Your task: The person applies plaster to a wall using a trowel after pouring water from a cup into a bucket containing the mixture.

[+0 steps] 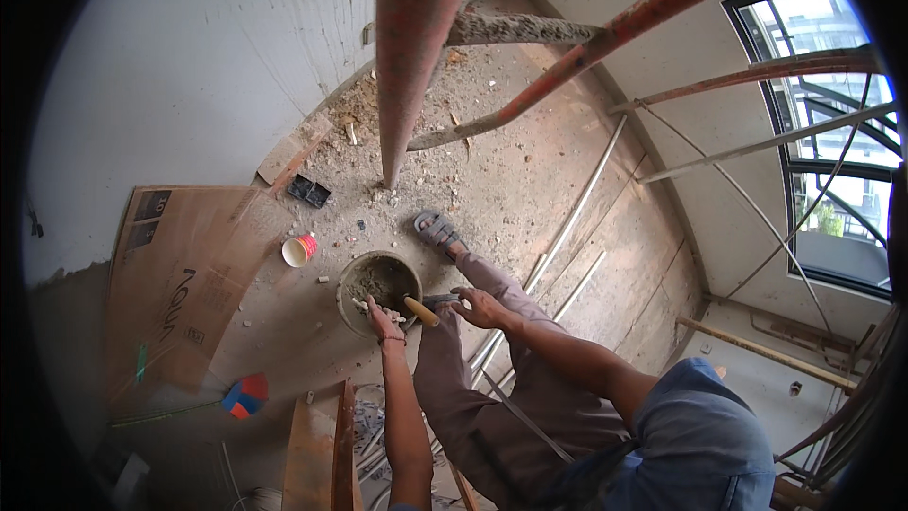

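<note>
Specifically, with the bucket [345, 310] as dial, the left hand [384, 323] lay at six o'clock (finger closure was not discernible), while the right hand [484, 308], at three, clamped its fingers on the wooden-handled tool [422, 311] at four o'clock.

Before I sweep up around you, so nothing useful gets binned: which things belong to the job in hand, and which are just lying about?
Likely part of the job:
bucket by the left hand
grey mix inside it
wooden-handled tool near the right hand

Apparently just lying about:
red cup
black tray-like piece
cardboard
red-and-blue object
</note>
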The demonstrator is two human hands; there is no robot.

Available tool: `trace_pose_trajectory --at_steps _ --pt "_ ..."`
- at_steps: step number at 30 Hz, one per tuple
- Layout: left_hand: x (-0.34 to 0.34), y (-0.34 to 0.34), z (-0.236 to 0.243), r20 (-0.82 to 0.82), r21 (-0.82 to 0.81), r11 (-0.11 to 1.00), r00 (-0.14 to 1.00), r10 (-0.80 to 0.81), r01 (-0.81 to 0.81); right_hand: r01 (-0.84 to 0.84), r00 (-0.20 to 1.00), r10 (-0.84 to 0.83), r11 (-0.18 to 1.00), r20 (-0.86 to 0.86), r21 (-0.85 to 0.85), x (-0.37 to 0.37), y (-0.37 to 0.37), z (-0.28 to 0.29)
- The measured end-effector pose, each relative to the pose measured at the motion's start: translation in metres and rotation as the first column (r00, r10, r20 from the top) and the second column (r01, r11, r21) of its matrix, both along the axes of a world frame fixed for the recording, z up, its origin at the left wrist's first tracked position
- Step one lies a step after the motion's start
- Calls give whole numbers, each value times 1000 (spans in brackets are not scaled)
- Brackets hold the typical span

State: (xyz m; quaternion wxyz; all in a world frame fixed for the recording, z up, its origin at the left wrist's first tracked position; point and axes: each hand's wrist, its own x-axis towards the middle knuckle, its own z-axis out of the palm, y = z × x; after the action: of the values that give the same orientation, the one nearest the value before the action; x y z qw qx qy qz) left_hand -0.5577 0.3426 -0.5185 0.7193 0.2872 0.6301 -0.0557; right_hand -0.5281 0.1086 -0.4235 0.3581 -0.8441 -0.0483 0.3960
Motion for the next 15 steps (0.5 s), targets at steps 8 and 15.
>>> trace_pose_trajectory --at_steps 8,15 --pt "32 -83 93 239 -151 983 969 -69 107 497 866 -499 853 33 -157 28 -61 -83" --pt "79 -176 156 225 -87 920 907 -355 382 694 657 -611 719 -442 36 59 -151 -62"
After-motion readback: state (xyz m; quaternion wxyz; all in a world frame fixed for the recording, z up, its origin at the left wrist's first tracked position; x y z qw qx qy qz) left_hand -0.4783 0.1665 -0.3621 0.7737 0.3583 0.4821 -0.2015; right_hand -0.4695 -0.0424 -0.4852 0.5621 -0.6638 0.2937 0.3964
